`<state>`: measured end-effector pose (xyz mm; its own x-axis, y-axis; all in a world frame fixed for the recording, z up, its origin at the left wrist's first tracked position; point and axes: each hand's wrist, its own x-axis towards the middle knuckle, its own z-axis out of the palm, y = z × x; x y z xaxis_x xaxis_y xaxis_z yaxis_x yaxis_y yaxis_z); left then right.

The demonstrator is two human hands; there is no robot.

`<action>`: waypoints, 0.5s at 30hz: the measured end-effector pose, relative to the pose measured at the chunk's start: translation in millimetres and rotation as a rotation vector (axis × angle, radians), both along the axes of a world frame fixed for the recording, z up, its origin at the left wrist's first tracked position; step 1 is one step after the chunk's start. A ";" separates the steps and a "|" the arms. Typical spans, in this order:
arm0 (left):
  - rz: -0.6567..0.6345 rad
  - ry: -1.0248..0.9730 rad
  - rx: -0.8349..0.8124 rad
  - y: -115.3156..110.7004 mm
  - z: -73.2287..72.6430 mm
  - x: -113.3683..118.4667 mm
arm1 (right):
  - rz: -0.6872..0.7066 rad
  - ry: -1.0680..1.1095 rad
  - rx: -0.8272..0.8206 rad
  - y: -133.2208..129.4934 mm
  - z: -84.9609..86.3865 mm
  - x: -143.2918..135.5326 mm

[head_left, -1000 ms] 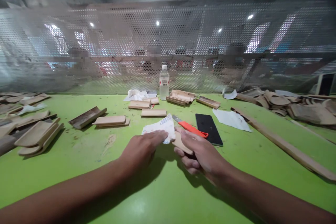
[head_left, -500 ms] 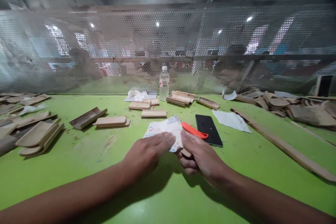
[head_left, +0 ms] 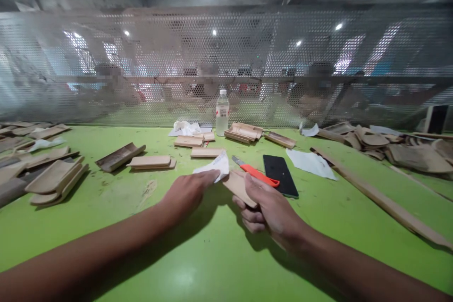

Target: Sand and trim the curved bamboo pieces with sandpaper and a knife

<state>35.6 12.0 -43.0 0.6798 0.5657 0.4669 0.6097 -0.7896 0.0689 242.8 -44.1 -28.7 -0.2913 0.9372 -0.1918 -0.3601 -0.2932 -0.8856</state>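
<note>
My right hand (head_left: pixel 269 200) is closed around a short, pale bamboo piece (head_left: pixel 239 188), thumb on top and fingers curled beneath. Held by my left hand (head_left: pixel 191 188) is a folded sheet of sandpaper (head_left: pixel 214 166), its white backing showing, at the far left end of the bamboo. The fingers of that hand are pressed together on the sheet. Just beyond my right hand lies a knife (head_left: pixel 260 174) with an orange handle, its blade pointing away to the left. Its handle end rests against a black phone (head_left: pixel 280 175).
A water bottle (head_left: pixel 222 113) stands near the perforated metal screen (head_left: pixel 159 66). Cut bamboo pieces (head_left: pixel 150 162) lie across the green table (head_left: pixel 198 264), with a heap (head_left: pixel 410 151) at right. A long bamboo strip (head_left: pixel 382 198) and white paper (head_left: pixel 311 163) lie on the right.
My left hand has moved left with the sandpaper, which is now folded over and uncovers the top of the bamboo piece. The knife blade has come into view. My right hand keeps its grip.
</note>
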 end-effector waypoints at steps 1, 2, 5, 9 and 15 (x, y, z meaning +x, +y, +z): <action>0.007 0.001 -0.009 0.2 -0.4 0.2 | 0.001 -0.002 -0.008 0.4 0.6 -0.2; -0.016 0.001 -0.004 0.0 -1.2 0.6 | -0.003 -0.007 -0.013 0.7 1.0 -0.4; -0.114 -0.004 0.031 0.7 -3.7 2.3 | -0.020 -0.019 -0.013 1.3 1.7 -1.5; -0.025 -0.016 -0.064 7.4 -4.0 3.1 | -0.028 0.017 0.002 1.3 2.3 -1.8; -0.132 0.010 0.025 -0.4 -2.5 8.8 | -0.036 0.001 0.014 3.6 -0.9 -1.8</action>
<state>44.4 11.6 -45.5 0.7524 0.4591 0.4724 0.5007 -0.8645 0.0426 240.9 -40.5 -29.6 -0.2578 0.9496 -0.1781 -0.3707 -0.2675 -0.8894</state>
